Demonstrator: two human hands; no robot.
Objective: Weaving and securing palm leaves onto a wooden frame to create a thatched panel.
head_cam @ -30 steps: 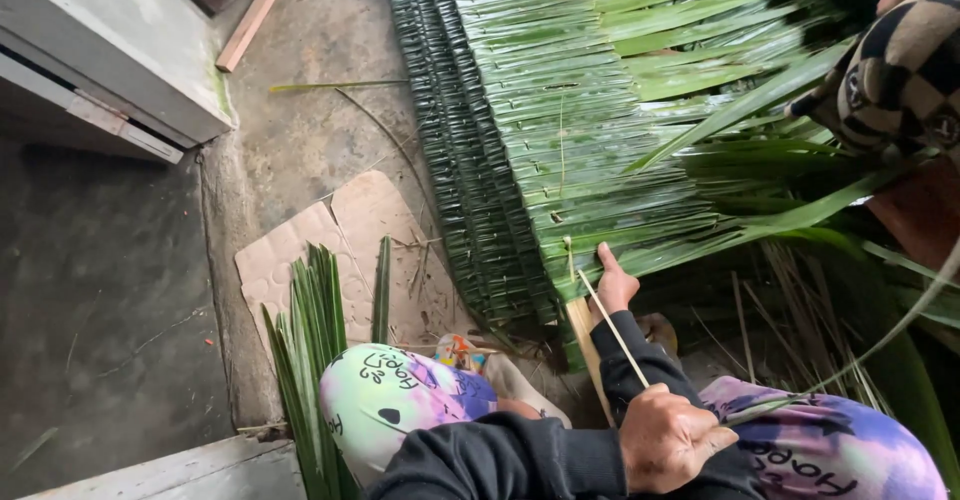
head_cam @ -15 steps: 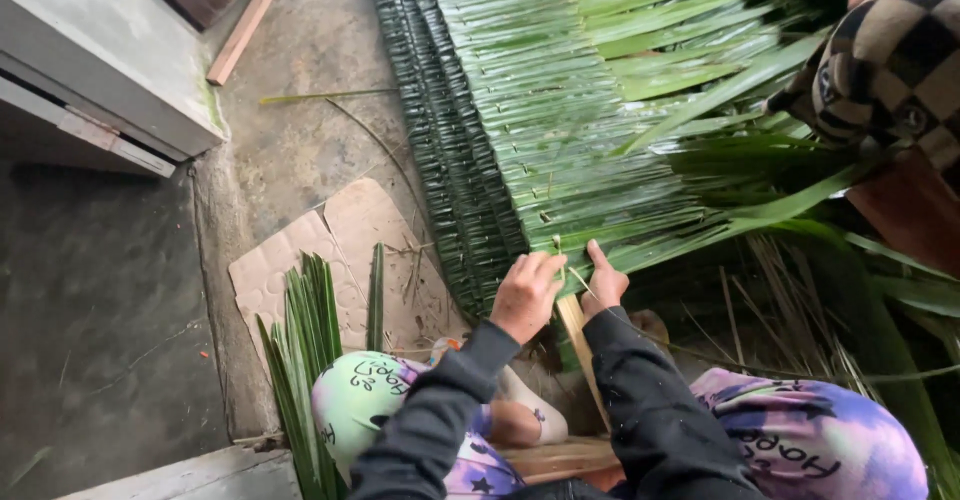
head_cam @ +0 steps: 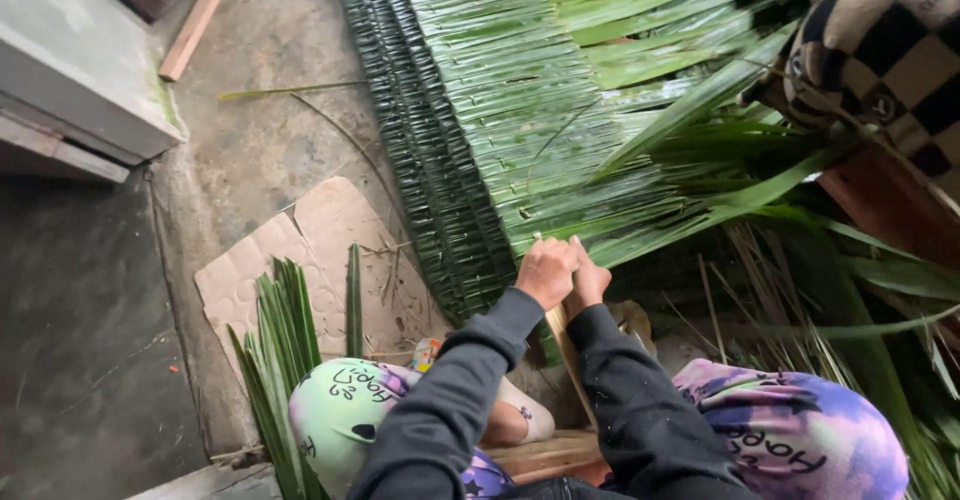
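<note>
Palm leaves (head_cam: 560, 110) are lying stitched in rows on the concrete floor (head_cam: 270, 130), and I am pinching both my left hand (head_cam: 546, 272) and right hand (head_cam: 588, 280) shut on the near edge, keeping the fold tight.

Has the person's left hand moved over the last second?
Yes. The left hand went from down by the lap up to the near edge of the woven leaf panel, and now sits against the right hand.
</note>
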